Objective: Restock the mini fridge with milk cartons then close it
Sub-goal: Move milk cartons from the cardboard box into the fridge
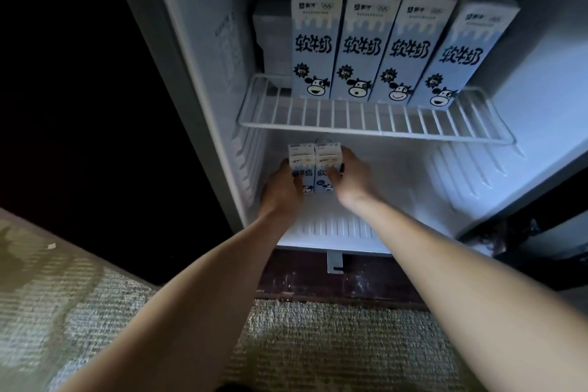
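Two bare forearms stretch forward over the woven carpet (318,344) into the open mini fridge (197,79). On the left, the left hand (281,189) wraps the left one of two small milk cartons (315,169) on the lower compartment floor, fingers closed across its front. Right beside it, the right hand (350,177) clasps the second carton, thumb on its face. The pair stand upright, touching. Above, on the wire shelf (375,121), four tall cartons (391,48) line up side by side, the rightmost tilted, a fifth tucked behind at the left.
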Available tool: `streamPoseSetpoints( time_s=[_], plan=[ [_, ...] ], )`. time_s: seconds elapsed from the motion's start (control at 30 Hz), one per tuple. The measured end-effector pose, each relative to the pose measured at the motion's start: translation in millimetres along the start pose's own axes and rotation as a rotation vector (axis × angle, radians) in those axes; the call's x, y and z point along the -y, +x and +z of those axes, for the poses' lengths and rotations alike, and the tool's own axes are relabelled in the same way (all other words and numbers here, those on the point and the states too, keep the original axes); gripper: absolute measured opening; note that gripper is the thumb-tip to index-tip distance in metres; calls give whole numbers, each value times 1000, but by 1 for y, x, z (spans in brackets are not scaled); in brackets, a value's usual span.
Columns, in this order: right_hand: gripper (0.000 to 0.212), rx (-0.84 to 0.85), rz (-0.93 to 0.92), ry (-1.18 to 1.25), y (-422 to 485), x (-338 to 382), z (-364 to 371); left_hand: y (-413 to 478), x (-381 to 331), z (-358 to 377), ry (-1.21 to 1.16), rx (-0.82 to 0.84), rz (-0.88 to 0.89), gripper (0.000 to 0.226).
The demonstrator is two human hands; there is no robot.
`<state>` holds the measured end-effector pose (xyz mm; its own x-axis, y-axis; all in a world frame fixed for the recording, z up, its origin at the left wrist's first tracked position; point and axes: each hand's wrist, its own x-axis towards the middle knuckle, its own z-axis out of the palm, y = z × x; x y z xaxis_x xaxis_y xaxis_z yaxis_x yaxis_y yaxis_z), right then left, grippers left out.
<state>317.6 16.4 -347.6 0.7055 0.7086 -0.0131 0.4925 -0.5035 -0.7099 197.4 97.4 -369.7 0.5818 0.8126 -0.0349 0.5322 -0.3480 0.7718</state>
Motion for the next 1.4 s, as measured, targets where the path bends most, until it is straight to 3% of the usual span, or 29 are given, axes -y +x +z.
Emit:
streamPoseSetpoints(
  time_s=[0.13,0.4,0.9,1.13,1.27,1.4],
  plan=[
    [42,14,-42,30,4,7,3,11,2,-2,-41,-90,-61,34],
    [48,-20,-31,23,8,6,11,7,-5,0,81,-107,-172,22],
    [55,25,-56,-21,9,0,15,5,-4,-4,23,-52,-142,39],
    [59,225,-45,-192,-3,-4,1,6,10,-7,183,138,-196,46],
    [69,348,-18,-382,-18,-9,-11,-15,0,-24,373,355,-190,71],
    [60,405,-58,-474,-36,5,-34,-41,-19,-47,448,495,-128,76]
  ],
)
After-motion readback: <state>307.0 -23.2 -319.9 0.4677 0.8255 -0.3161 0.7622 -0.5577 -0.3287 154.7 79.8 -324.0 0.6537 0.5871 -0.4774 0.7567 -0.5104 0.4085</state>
